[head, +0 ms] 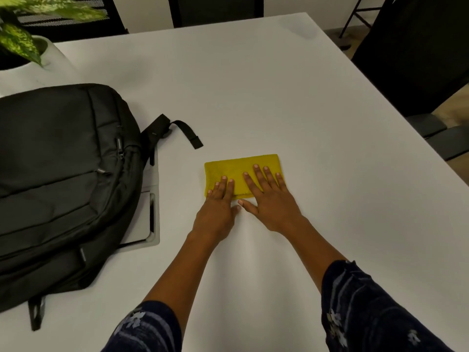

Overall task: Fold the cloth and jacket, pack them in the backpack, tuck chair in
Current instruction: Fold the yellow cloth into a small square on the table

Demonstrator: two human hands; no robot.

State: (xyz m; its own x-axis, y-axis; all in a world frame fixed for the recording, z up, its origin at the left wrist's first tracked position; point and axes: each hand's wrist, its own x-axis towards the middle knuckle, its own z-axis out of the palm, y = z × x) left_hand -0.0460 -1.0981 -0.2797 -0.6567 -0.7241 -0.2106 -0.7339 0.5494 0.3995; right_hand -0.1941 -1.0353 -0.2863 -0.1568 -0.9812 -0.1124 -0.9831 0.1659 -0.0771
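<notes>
Pressed flat on folded yellow cloth [241, 171] near table [253, 85] middle: left hand [215, 212] fingers together, right hand [271, 207] fingers spread. Black backpack [63, 186] left.

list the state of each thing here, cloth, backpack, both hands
cloth: folded into a flat rectangle, lying on the table
backpack: lying flat on the table, zips look closed
left hand: open, fingers flat on the cloth
right hand: open, fingers spread flat on the cloth

Dark navy sleeves [355, 301], pale floral print
</notes>
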